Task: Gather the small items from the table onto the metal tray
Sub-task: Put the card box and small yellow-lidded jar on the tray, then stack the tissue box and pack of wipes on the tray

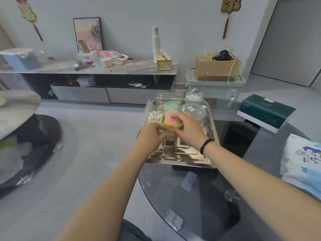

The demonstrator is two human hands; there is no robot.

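1. A metal tray (180, 158) sits on a round glass table (191, 197), at the table's far left edge; its near half is bare and mirror-bright.
2. The right hand (188, 129) reaches over the tray's middle, fingers curled over the top and right side of a small yellow box with a pink top (171, 123), which it holds above the tray floor.
3. The left hand (152, 134) is at the tray's left edge, fingers pinched at the box's lower left, against a small clear container (169, 135) under the box; I cannot tell whether it grips the box or that container.
4. A black band (205, 146) circles the right wrist.
5. A clear bag of cotton swabs (155, 116) lies at the tray's left edge, behind the left hand.
6. A mint-green round container (171, 106) and a pinkish round one (171, 113) sit just behind the yellow box.
7. A clear round lidded tub (192, 110) stands right of them, beside the right hand.
8. At the tray's far edge stand a clear rectangular box of swabs (169, 99) and a clear jar with a knob lid (194, 97).
9. A dark green tissue pack (265, 112) lies at the table's far right edge.
10. A white and blue printed pack (302, 164) lies at the right edge, nearer the person.
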